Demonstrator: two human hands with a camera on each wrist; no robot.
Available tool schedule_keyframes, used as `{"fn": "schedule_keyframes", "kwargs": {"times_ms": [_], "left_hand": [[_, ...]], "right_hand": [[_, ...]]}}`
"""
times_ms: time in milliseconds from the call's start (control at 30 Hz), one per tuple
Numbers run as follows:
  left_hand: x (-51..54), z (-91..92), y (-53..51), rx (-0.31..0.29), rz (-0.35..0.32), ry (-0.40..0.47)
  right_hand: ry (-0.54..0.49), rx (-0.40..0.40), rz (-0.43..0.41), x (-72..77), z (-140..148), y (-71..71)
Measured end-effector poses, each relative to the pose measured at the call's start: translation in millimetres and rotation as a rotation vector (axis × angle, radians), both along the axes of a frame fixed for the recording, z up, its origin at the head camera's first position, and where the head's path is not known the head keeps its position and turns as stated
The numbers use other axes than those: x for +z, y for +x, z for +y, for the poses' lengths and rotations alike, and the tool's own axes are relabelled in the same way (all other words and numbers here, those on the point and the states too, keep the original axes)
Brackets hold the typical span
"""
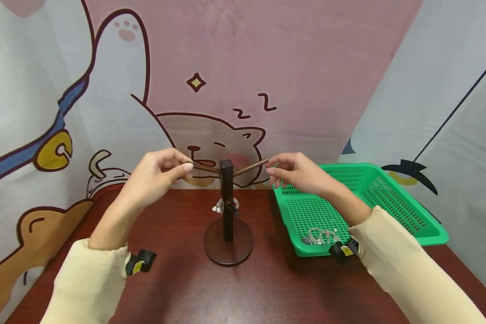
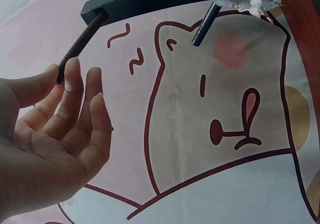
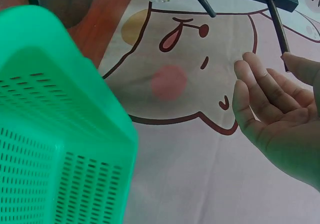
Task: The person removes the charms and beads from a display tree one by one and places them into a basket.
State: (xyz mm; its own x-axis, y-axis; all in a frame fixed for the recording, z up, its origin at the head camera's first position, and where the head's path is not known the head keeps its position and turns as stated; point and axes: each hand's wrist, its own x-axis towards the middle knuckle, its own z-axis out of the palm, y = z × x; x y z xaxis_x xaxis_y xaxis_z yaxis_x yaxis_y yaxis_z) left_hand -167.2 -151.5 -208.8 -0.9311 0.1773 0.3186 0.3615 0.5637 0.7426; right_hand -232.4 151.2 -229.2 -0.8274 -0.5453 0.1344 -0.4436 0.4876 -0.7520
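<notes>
A dark wooden display stand [image 1: 227,202] with a round base has two upper pegs sloping up to either side. My left hand [image 1: 155,175] pinches the outer end of the left peg [image 2: 80,47] between thumb and index finger. Beside the tip of the right peg [image 3: 278,27] is my right hand [image 1: 297,173]; its thumb touches the tip, while the other fingers are loosely extended, apart from the thumb. A clear beaded bracelet with white flower-like pieces [image 2: 255,5] hangs on a lower peg [image 2: 206,27], behind the post in the head view.
To the right stands a green plastic basket [image 1: 285,216] with slotted walls. Inside, near its front, lie beaded bracelets [image 1: 321,236]. The reddish-brown table [image 1: 178,279] reaches back to a cartoon-printed cloth [image 1: 308,58].
</notes>
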Motion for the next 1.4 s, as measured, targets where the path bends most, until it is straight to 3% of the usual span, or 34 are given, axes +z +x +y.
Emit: {"fn": "schedule_keyframes", "kwargs": {"times_ms": [400,633,733,867,1000,1167,1267,1400], "left_hand": [[-1.8,0.9,0.3,-0.001,0.003,0.006],[-7.7,5.3,2.2,0.040,-0.014,-0.007],[-16.0,8.7,3.2,0.039,-0.045,-0.022],[-35.5,18.5,3.7,-0.001,-0.089,-0.050],[-54.6,34.0,6.8,-0.044,-0.086,-0.066],[-65.4,54.8,14.3,-0.083,-0.085,-0.021],[-68.5,65.2,18.6,-0.068,-0.089,0.010],[-72.6,74.8,23.1,0.006,-0.033,0.010]], "right_hand": [[-0.046,0.003,0.021,4.7,-9,-4.8],[-0.047,-0.007,0.023,4.4,-9,-4.5],[-0.037,-0.006,0.028,4.6,-8,-5.0],[-0.026,-0.010,0.027,5.0,-7,-5.1],[-0.022,-0.011,0.025,5.0,-7,-4.9],[-0.014,-0.011,0.029,5.4,-6,-4.2],[-0.011,-0.009,0.036,5.2,-6,-3.9],[-0.009,-0.007,0.037,4.9,-5,-4.4]]}}
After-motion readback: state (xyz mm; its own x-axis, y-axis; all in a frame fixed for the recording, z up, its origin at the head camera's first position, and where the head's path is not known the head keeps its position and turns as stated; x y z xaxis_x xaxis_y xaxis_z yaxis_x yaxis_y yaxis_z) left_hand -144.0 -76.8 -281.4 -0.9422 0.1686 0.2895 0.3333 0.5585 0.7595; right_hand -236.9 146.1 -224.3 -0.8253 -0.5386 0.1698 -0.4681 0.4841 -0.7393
